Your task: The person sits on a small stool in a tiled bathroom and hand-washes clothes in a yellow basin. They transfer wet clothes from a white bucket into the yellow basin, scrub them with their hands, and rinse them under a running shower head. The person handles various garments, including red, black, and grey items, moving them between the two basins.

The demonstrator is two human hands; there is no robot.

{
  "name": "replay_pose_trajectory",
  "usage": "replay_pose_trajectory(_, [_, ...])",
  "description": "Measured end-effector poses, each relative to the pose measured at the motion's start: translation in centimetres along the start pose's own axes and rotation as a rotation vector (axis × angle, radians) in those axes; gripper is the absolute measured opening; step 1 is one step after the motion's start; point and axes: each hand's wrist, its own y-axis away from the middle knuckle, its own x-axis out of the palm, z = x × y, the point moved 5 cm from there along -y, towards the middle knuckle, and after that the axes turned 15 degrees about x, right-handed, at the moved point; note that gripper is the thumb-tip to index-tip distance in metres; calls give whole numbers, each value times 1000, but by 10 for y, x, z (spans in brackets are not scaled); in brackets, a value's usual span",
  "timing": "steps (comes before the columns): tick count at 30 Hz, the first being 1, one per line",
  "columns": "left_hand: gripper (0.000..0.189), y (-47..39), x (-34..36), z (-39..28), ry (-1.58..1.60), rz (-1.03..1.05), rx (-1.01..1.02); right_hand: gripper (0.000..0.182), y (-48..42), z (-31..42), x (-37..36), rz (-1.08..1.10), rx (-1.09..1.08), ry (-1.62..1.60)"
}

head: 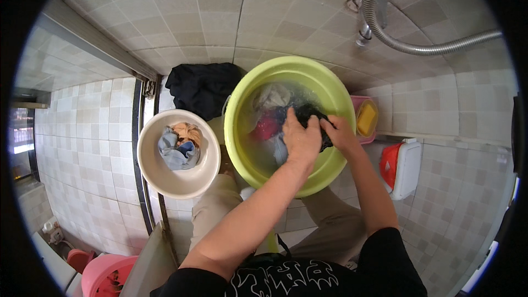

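A large yellow-green plastic bucket (243, 90) stands before me with cloudy water in it. Both my left hand (302, 138) and my right hand (340, 132) are inside the bucket, gripping a wet black cloth (311, 111) between them. Part of that cloth lies in the water. Around it float or soak a crimson garment (266, 126), a whitish cloth (272, 95) and a light blue cloth (280, 150). The fingertips of my left hand are partly hidden in the dark fabric.
Left of the bucket, a cream basin (150, 173) holds blue-grey and peach cloths. Black fabric (202, 86) lies by the wall. At right are a pink container (370, 137) with a yellow bar and a white bin (408, 169) with a red bag. A metal hose (433, 49) hangs above.
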Motion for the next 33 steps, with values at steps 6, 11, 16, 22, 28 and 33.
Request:
replay_pose_trajectory(6, [80,-8,-10,22,281,-94,-300,21,105,84,-49,-24,-36,-257])
replay_pose_trajectory(11, [62,3,-12,-13,673,-45,-390,22,136,137,-40,-94,-438,-166])
replay_pose_trajectory(16, [31,6,21,6,789,162,-119,27,46,47,-22,-442,-301,146])
replay_pose_trajectory(22, [24,20,1,-52,-357,287,444,28,11,-27,-36,-445,-50,182])
replay_pose_trajectory(28, [26,33,5,-54,-960,685,539,47,-11,-47,21,-326,-20,446])
replay_pose_trajectory(33, [26,32,6,-55,-872,714,485,64,-37,-39,97,-72,280,814])
